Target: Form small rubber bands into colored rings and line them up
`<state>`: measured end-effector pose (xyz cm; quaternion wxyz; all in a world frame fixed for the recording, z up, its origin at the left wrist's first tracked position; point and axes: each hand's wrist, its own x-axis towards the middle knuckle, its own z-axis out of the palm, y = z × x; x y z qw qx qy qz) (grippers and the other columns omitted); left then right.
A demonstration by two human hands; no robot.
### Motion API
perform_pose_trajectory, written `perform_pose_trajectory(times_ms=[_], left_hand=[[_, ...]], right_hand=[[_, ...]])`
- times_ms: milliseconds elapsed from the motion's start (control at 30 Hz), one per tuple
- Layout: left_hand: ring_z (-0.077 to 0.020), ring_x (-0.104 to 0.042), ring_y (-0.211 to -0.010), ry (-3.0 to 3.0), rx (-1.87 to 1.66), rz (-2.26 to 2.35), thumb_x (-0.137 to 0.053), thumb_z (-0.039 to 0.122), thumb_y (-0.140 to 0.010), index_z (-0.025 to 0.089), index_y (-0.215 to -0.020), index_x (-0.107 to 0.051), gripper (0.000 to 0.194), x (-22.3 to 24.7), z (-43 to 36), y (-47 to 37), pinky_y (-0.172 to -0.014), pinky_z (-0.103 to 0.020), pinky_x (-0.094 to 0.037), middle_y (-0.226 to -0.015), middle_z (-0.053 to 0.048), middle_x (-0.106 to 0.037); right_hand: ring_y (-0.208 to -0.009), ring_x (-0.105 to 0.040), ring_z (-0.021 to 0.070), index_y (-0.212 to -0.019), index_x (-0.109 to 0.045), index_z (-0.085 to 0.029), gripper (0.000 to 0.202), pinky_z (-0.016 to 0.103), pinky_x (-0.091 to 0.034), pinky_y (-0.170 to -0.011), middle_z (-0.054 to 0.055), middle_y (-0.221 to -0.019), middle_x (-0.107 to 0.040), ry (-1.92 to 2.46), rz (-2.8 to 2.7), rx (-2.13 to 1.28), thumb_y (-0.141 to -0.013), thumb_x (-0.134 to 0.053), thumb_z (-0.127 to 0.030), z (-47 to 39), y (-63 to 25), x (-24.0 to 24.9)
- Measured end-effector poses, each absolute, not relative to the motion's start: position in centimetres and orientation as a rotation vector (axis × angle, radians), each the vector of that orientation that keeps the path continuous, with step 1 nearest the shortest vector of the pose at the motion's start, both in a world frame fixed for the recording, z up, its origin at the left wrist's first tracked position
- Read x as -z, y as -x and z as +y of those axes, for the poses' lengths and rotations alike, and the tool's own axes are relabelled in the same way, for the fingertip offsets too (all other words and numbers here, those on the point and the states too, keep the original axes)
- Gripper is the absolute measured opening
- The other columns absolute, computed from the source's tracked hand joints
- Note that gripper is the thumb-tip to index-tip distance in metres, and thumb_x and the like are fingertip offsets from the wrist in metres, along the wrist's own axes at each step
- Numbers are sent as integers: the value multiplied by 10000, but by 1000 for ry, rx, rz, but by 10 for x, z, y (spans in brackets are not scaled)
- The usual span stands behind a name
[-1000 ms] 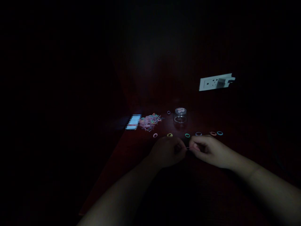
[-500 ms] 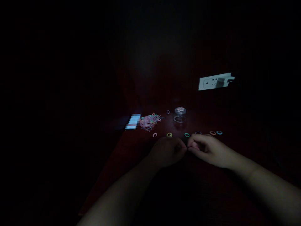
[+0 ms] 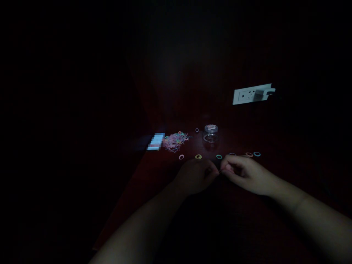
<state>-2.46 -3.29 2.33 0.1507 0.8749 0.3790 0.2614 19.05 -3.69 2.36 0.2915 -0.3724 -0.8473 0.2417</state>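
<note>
My left hand (image 3: 195, 176) and my right hand (image 3: 245, 173) meet over the dark red table, fingertips pinched close together. Between them runs a thin small band (image 3: 220, 171), its colour hard to make out in the dim light. Just beyond my fingers lies a row of elastic bands: a pink band (image 3: 181, 157), a yellow band (image 3: 198, 156), a green band (image 3: 219, 157), a purplish band (image 3: 232, 154) partly hidden by my right hand, an orange band (image 3: 249, 154) and a blue band (image 3: 257, 154).
Farther back sit a tangled pile of coloured elastic bands (image 3: 176, 141), a glowing phone (image 3: 156, 141), a clear lidded jar (image 3: 211, 134) and a small dark ring (image 3: 197, 130). A white wall socket (image 3: 251, 94) holds a plug. The table's left edge (image 3: 121, 200) shows faintly.
Both hands stay pinched close together, with only a slight shift of the fingers. The view has tilted a little; the bands on the table lie as before.
</note>
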Motion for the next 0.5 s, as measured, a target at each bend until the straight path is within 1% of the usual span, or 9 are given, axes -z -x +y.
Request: perform_pose_trajectory(times_ms=[200, 500], left_hand=[[-141, -620, -731, -2504, -737, 1089, -566, 331, -894, 198, -884, -674, 172, -26, -34, 24, -695, -273, -451, -834, 0, -711], [-142, -630, -756, -2526, -733, 1080, -546, 311, -907, 205, -893, -679, 171, -26, -34, 25, -727, -287, -459, -848, 2, -717]], right_hand=[[-583, -457, 117, -820, -562, -198, 64, 232, -387, -534, -26, -664, -511, 997, -2239, -619, -865, -540, -239, -37, -190, -25], [-574, -453, 116, -783, -565, -195, 90, 234, -389, -531, -24, -648, -509, 991, -2235, -636, -859, -547, -239, -37, -188, -27]])
